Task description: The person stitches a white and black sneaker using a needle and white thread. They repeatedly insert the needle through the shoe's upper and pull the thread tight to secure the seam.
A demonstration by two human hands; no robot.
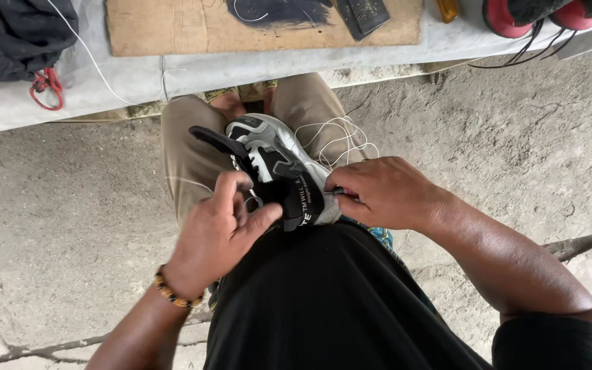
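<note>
A cardboard sheet (193,27) lies at top centre, dark cloth (15,38) upper left, red discs (501,17) upper right, above cracked concrete floor (501,137).

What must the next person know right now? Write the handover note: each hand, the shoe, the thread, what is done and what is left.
Left hand: grips the heel of the grey, black and white sports shoe, which is clamped between the knees.
Right hand: pinches at the shoe's sole edge, where a small tool seems to be held; I cannot make it out.
White thread: loops loose behind the shoe.
Done: cannot tell how far the stitching runs.
Left: seam work at the heel end.
</note>
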